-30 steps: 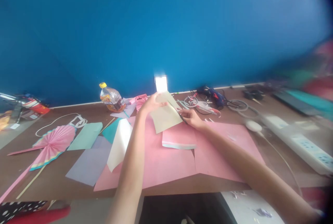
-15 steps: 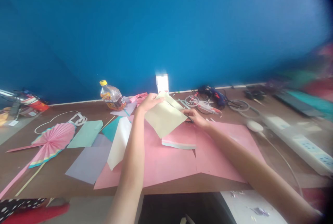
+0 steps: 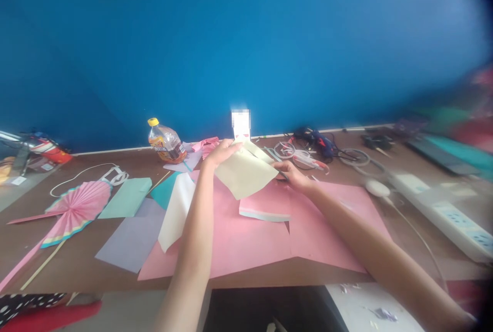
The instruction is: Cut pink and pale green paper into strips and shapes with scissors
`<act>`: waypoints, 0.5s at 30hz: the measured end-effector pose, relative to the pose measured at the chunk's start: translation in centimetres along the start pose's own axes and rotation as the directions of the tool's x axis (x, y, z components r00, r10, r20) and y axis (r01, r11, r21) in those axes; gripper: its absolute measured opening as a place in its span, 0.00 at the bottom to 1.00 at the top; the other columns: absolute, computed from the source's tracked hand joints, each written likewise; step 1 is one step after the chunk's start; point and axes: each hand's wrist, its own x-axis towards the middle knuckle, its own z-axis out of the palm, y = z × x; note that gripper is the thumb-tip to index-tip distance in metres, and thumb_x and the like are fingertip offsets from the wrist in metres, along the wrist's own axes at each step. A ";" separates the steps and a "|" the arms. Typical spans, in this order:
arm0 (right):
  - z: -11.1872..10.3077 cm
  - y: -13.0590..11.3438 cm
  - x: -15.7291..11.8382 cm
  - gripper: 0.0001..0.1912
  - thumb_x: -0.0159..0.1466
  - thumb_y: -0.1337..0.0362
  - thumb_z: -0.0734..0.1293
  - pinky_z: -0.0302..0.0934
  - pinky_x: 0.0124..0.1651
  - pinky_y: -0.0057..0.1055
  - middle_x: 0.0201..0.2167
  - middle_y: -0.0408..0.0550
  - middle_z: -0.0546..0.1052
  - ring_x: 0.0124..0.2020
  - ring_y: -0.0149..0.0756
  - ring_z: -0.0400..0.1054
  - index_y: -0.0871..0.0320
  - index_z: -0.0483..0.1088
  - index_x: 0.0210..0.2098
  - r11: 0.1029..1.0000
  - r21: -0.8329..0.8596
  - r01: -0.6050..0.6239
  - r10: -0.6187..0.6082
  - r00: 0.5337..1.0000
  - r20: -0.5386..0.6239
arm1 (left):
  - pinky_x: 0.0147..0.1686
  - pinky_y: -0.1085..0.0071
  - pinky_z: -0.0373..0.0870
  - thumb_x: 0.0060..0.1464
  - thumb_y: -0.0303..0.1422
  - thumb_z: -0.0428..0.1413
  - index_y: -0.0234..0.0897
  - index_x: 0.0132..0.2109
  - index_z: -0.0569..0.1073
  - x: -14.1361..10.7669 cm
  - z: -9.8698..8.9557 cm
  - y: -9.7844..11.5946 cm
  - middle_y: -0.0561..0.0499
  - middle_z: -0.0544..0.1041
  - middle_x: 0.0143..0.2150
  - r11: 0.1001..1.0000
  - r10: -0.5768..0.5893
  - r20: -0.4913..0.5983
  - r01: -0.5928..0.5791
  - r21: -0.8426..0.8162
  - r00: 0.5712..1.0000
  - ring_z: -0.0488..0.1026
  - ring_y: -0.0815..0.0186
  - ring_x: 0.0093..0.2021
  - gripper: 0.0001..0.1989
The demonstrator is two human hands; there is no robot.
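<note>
So the pale yellow paper is up in the air over the middle of the table, above the pink sheets. The left hand has the far left edge pinched between thumb and fingers, probably to steady it while the near corner hangs loose. The right hand is at the right edge, fingers closed round a small dark tool. Looks like scissors to me, but it's too blurry to swear to. There's a narrow split between the main piece and a strip on the far side, so I'd guess holding it up gives the blades room and keeps them off the stuff below.

Just under it is a pink piece with a pale edge, lying on the pink sheets. Left of that, a curled white sheet overlaps the pink, then a mauve sheet and a mint piece, all within easy reach. Further left there's a pleated pink fan, spread out flat, maybe so the folds don't get squashed. The bottle leans near the wall, out of the way of the hands.
</note>
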 end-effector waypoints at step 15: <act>0.6 -1.0 -0.1 0.19 0.51 0.57 0.73 0.48 0.17 0.25 0.15 0.35 0.61 0.15 0.23 0.52 0.63 0.74 0.38 1.000 -0.022 0.004 -0.004 1.000 -0.003 | 0.28 0.71 0.62 0.49 0.52 0.56 0.34 0.30 0.73 0.3 0.7 0.5 0.51 0.71 0.23 0.998 0.046 0.019 -0.047 0.047 0.999 0.70 0.64 0.28 0.23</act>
